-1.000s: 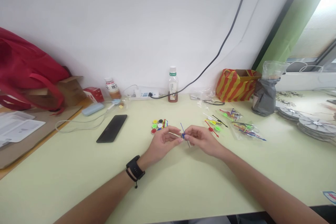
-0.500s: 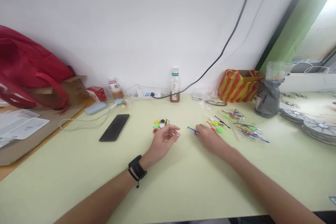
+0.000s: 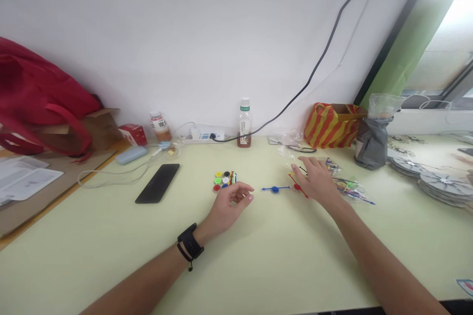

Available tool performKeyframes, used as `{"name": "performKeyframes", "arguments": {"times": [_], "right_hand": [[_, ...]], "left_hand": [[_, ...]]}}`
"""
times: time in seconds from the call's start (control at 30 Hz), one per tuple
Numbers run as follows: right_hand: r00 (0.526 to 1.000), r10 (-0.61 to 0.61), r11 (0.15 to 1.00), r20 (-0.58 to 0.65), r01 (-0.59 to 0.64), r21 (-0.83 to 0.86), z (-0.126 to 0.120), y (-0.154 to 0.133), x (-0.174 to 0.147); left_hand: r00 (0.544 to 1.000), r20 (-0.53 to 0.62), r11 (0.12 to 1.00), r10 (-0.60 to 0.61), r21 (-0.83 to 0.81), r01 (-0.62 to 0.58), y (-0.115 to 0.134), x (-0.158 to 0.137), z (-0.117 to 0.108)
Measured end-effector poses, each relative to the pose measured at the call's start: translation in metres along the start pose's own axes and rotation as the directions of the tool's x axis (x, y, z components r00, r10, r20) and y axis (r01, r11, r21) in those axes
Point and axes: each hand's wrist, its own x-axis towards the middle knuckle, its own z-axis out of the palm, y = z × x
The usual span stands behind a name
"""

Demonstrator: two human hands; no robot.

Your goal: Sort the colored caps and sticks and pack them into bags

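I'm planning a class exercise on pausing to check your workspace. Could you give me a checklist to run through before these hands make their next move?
1. Blue arrow piece set down, free of both hands: ok, it lies on the table.
2. Left hand free: ok, fingers curled with no piece visible in them.
3. Right hand clear of the loose pieces: cannot tell; it is over them, contact unclear.
4. Coloured discs fully visible: not ok, the left hand partly overlaps the blue one.
5. Phone away from the blue arrow piece: ok, well to its left.
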Motion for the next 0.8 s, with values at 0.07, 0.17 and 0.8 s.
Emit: {"name": "performKeyframes", "arguments": {"times": [0.07, 0.17, 0.8], "right_hand": [[0.994, 0.039, 0.999, 0.100, -0.037, -0.024, 0.006, 0.003, -0.005], [0.958, 0.009, 0.999, 0.286, -0.018, 0.029, 0.011, -0.008, -0.013], [0.979, -0.170, 0.830, -0.108, 0.202, 0.520, -0.081, -0.070, -0.015]], "left_hand": [[0.999, 0.032, 1.000, 0.007, 0.021, -0.007, -0.001, -0.002, 0.001], [0.998, 0.068, 0.999, 0.017, 0.043, -0.020, -0.003, -0.004, 0.002], [0.977, 0.206, 0.974, 0.047, 0.206, -0.090, 0.013, -0.011, 0.008]]}}
